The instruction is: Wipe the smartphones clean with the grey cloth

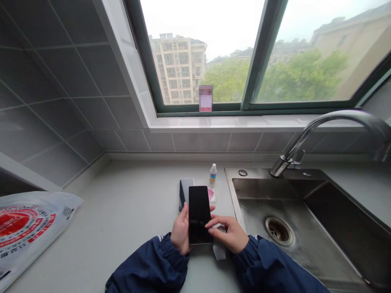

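My left hand (181, 228) holds a black phone (199, 211) by its left edge, screen up, above the grey counter. My right hand (229, 232) presses a small white wipe (219, 249) against the phone's lower right part. A second phone (184, 192) with a pale rim lies flat on the counter just behind, partly covered by the held one. A pink and white packet (211, 196) sits beside it, and a small dropper bottle (213, 174) with a white cap stands behind that.
A steel sink (305, 219) with a drain and a curved tap (324, 126) lies to the right. A white plastic bag with red print (24, 228) rests at the left counter edge. Grey tiled walls and a window ledge (232, 122) rise behind.
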Demonstrator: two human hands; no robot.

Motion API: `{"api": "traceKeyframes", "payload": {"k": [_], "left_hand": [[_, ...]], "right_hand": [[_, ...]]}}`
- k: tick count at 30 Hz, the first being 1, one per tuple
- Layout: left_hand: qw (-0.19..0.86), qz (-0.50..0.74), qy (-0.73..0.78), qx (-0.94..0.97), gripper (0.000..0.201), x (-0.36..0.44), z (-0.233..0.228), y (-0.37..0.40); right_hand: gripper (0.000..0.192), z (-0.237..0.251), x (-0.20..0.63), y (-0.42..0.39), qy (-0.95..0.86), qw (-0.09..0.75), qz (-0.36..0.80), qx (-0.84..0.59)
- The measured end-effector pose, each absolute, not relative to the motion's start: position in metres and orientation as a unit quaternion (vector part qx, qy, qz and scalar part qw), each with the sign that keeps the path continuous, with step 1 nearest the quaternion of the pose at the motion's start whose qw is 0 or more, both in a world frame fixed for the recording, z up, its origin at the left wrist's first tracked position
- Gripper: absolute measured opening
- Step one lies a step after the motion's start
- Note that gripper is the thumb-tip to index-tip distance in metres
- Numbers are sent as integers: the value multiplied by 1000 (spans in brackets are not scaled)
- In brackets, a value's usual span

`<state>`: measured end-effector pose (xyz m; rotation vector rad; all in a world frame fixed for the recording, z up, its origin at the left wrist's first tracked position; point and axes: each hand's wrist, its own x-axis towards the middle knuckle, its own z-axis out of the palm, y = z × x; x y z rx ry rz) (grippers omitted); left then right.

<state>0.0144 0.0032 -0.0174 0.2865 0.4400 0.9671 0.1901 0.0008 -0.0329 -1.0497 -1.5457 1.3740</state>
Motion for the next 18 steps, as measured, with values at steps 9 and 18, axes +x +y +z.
{"api": "traceKeyframes", "payload": {"k": [9, 18], "left_hand": [[844, 467, 230, 129, 74, 13, -16, 3], [882, 410, 184, 144, 81, 12, -24, 2]], "right_hand": [[27, -30, 214, 11, -609, 410, 554, -393], [38, -40, 229, 19, -527, 508, 518, -443]]}}
